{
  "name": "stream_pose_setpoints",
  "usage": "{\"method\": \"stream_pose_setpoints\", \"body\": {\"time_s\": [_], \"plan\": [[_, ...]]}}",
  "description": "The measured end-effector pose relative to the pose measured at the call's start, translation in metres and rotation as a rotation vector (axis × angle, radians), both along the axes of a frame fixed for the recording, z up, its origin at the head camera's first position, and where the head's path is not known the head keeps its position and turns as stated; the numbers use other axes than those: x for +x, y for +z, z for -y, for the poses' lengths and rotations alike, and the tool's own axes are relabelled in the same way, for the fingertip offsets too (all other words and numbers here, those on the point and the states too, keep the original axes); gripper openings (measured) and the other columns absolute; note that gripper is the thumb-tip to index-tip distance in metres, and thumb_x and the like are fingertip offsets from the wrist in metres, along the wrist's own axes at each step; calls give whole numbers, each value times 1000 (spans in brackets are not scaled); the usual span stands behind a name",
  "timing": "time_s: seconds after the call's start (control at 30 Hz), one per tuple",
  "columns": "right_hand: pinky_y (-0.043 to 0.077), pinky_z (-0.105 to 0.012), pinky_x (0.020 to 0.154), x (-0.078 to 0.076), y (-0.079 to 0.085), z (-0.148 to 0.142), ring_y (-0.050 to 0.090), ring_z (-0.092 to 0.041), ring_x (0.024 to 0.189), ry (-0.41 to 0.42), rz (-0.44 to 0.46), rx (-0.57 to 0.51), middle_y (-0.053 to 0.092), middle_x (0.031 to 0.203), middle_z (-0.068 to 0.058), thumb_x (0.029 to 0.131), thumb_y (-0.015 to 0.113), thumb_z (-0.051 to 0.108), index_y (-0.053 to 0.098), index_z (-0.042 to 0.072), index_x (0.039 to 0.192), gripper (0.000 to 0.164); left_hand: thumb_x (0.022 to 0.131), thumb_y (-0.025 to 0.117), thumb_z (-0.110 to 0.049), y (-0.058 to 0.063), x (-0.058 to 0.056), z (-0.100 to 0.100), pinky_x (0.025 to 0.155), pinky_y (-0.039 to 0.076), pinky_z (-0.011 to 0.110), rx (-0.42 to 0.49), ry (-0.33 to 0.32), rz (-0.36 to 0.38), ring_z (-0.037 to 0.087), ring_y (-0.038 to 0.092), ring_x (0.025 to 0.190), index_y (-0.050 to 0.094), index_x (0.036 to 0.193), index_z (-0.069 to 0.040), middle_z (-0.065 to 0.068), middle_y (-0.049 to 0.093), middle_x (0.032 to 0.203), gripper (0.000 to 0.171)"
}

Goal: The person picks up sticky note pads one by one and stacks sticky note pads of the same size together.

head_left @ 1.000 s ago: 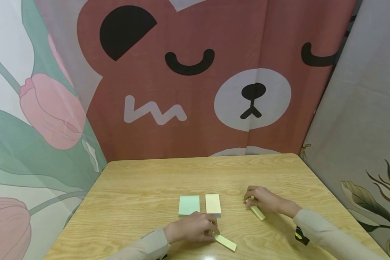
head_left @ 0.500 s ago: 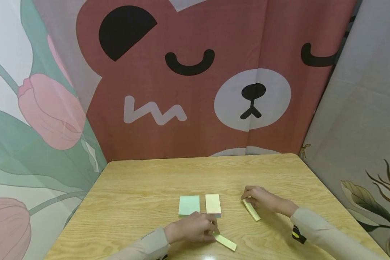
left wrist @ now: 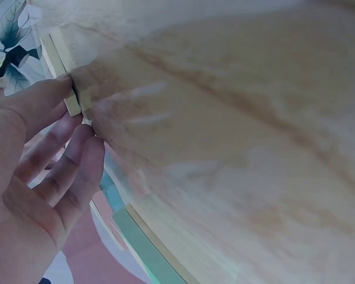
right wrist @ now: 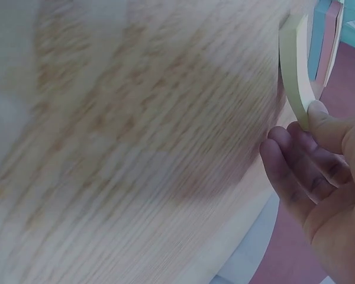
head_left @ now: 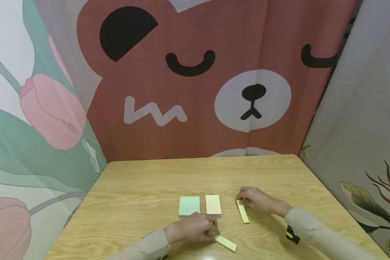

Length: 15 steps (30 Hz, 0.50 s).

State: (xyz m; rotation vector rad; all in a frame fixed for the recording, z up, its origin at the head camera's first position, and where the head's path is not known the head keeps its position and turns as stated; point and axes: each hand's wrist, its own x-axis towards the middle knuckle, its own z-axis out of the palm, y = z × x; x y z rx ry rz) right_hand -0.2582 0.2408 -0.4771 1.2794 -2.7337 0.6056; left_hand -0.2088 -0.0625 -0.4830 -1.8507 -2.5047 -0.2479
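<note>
My left hand [head_left: 195, 228] pinches the end of a narrow yellow sticky-note pad [head_left: 225, 242] near the table's front. Thumb and fingertips meet on this pad [left wrist: 72, 105] in the left wrist view. To the right, my right hand [head_left: 260, 200] pinches the far end of a second narrow yellow sticky-note pad [head_left: 243, 212]. That pad [right wrist: 296, 65] looks slightly bent in the right wrist view, with the thumb on its end. Beyond my left hand sit a square green sticky-note pad [head_left: 189, 206] and a pale yellow rectangular one [head_left: 212, 204], side by side with a small gap.
A light wood-grain table [head_left: 143, 180] carries everything. Behind it hangs a curtain [head_left: 195, 137] printed with a brown bear, and patterned cloths flank both sides. Blue and pink layers [right wrist: 325, 44] show under the pale yellow pad in the right wrist view.
My right hand has moved left with its narrow pad, closer to the pale yellow pad, and the narrow pad has turned more upright in view. The left hand has stayed put.
</note>
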Motion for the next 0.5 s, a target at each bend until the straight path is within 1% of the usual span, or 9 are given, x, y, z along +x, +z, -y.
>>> {"method": "stream_pose_setpoints", "body": {"time_s": [0.1,0.27,0.5], "plan": [[51,-22,66,-1,-2,4,57,-3,80,1,0,-5,64,93,1,92,68,5,74,5,103,12,92,72,-31,0,0,0,61,36,1,-5,1,13,-15,43,71,76,109,-19,-12,62,100,21],[52,-24,68,-2,-4,10,59,-5,82,-18,7,2,64,92,0,94,67,6,74,6,102,11,93,71,-31,-1,0,0,61,36,1,-12,2,34,-16,44,71,76,109,-19,-12,62,103,21],[51,-25,68,-3,-4,15,58,-5,82,-49,7,11,63,94,0,96,65,7,74,6,105,13,92,72,-32,0,0,0,62,36,1,-7,4,21,-15,43,72,76,109,-19,-12,62,102,21]]}}
